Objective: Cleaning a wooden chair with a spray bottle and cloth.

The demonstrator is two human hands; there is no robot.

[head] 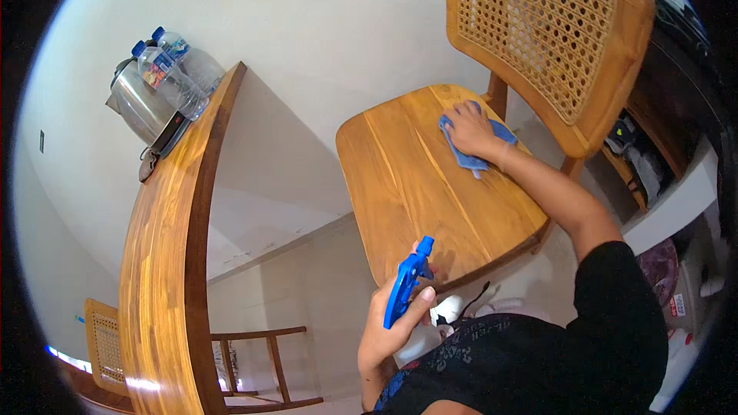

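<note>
My right hand (474, 131) presses a blue cloth (470, 160) flat on the wooden seat (403, 167) of a chair, near the edge on the backrest side. Above the seat stands the chair's curved backrest (625, 69) with its woven cane panel (536, 29). My left hand (395, 323) is closed around a spray bottle by its blue trigger head (407, 283), in front of the seat's near edge. The nozzle points up in the picture, over the seat. The body of the bottle is mostly hidden by the hand.
At left a wooden counter (158, 253) carries an electric kettle (144, 104), two plastic bottles (173, 80) (199, 63) and a small dark pouch (148, 166). A second cane chair (105, 346) and a wooden frame with rungs (277, 366) stand low at left. A pale wall rises behind the seat.
</note>
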